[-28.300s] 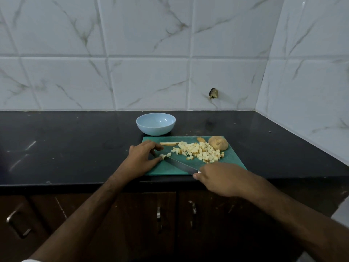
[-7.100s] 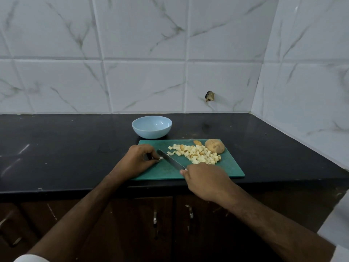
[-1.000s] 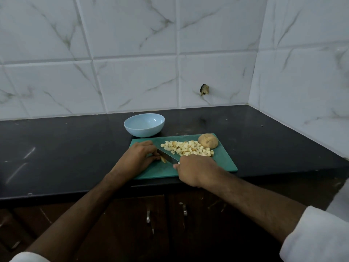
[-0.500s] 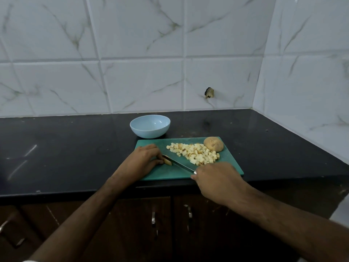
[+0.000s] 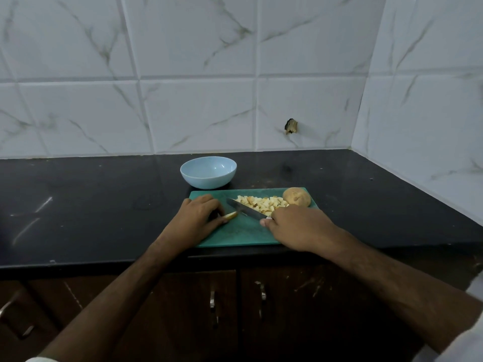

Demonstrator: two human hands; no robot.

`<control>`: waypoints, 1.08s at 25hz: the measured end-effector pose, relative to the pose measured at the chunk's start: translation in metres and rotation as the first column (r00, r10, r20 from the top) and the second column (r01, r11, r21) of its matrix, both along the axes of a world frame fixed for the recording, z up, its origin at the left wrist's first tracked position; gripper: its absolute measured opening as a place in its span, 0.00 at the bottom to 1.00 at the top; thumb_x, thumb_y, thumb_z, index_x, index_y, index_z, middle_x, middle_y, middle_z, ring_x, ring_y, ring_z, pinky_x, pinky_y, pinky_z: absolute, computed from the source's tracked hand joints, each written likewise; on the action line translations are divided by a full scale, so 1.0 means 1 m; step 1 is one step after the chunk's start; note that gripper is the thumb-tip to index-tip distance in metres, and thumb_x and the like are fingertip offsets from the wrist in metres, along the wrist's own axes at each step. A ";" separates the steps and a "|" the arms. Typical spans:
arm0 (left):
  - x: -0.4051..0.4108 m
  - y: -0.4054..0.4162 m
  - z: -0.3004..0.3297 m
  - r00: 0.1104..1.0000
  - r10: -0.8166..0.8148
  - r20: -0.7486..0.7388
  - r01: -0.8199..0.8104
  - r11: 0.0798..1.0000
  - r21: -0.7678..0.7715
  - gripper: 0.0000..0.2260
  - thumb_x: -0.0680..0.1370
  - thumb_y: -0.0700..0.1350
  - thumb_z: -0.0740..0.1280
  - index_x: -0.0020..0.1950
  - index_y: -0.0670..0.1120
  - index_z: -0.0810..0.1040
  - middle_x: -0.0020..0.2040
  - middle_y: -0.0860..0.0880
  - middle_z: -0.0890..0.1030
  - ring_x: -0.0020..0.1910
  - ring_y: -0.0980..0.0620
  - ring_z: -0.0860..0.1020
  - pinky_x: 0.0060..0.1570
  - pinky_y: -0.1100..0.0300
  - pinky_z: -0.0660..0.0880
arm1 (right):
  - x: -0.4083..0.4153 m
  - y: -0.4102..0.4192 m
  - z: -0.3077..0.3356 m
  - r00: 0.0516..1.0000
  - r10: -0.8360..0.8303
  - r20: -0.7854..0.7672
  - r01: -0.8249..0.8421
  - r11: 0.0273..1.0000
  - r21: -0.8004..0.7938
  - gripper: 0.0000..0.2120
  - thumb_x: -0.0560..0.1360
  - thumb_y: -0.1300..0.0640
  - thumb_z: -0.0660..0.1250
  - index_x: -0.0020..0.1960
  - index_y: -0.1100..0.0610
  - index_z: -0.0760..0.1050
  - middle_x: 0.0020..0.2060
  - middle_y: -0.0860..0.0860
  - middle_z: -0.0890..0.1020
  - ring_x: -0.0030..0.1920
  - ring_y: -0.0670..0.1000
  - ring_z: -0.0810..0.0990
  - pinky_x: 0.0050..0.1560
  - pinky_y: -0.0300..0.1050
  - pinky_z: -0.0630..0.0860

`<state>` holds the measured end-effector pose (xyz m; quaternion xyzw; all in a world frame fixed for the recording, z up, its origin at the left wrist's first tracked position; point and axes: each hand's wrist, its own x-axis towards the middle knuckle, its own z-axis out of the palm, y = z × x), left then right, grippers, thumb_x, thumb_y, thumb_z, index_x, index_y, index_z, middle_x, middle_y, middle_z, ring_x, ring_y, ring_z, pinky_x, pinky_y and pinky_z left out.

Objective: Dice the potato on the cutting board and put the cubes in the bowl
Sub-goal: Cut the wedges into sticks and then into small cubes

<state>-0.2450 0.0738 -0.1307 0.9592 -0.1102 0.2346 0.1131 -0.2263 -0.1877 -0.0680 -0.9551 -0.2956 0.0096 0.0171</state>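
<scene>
A green cutting board (image 5: 235, 235) lies at the counter's front edge. On it, my left hand (image 5: 198, 214) pinches a small potato strip (image 5: 230, 215) against the board. My right hand (image 5: 295, 223) grips the handle of a knife (image 5: 244, 209), whose blade points up-left with its tip just beyond the strip. A pile of pale potato cubes (image 5: 264, 203) sits behind the blade. A rounded unpeeled potato half (image 5: 297, 196) rests at the board's far right corner. The light blue bowl (image 5: 208, 172) stands behind the board with nothing visible in it.
The black countertop (image 5: 91, 205) stretches left and right of the board. White marble tiles (image 5: 198, 113) form the back wall, and a side wall (image 5: 431, 113) closes the right corner. Dark cabinet doors with metal handles (image 5: 213, 301) sit below.
My right hand and the knife have shifted slightly forward along the board toward the strip. My left hand still holds the potato strip in place. The camera view has moved a little.
</scene>
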 end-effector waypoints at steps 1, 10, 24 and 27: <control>0.000 0.000 0.000 1.000 -0.007 -0.011 0.007 1.000 -0.013 0.10 0.76 0.58 0.66 0.50 0.54 0.79 0.47 0.59 0.76 0.46 0.61 0.73 0.48 0.58 0.70 | -0.001 -0.002 0.000 1.000 0.000 0.000 0.000 1.000 0.006 0.22 0.84 0.38 0.50 0.45 0.52 0.71 0.39 0.48 0.76 0.41 0.48 0.77 0.45 0.50 0.75; 0.001 -0.001 0.002 0.997 -0.033 -0.069 0.018 0.977 -0.212 0.06 0.75 0.49 0.75 0.46 0.49 0.82 0.41 0.56 0.79 0.40 0.59 0.77 0.39 0.69 0.74 | -0.015 -0.014 -0.008 0.998 0.002 -0.068 -0.004 1.000 -0.031 0.18 0.84 0.39 0.52 0.49 0.50 0.71 0.40 0.46 0.75 0.41 0.46 0.76 0.42 0.48 0.71; -0.003 -0.003 0.003 0.997 -0.005 -0.080 -0.016 0.966 -0.257 0.07 0.75 0.52 0.74 0.44 0.50 0.82 0.41 0.56 0.80 0.40 0.59 0.79 0.42 0.58 0.80 | -0.020 0.004 0.013 0.991 -0.001 -0.136 -0.011 0.996 -0.087 0.17 0.85 0.40 0.52 0.50 0.52 0.69 0.39 0.47 0.72 0.43 0.48 0.76 0.51 0.51 0.74; -0.001 0.000 -0.001 0.997 0.052 -0.056 -0.064 0.970 -0.234 0.08 0.74 0.56 0.74 0.42 0.53 0.80 0.39 0.57 0.80 0.39 0.59 0.79 0.45 0.53 0.80 | -0.020 -0.006 0.030 0.983 -0.016 -0.183 -0.012 0.988 -0.151 0.18 0.85 0.41 0.52 0.47 0.52 0.69 0.38 0.47 0.71 0.39 0.46 0.72 0.45 0.48 0.70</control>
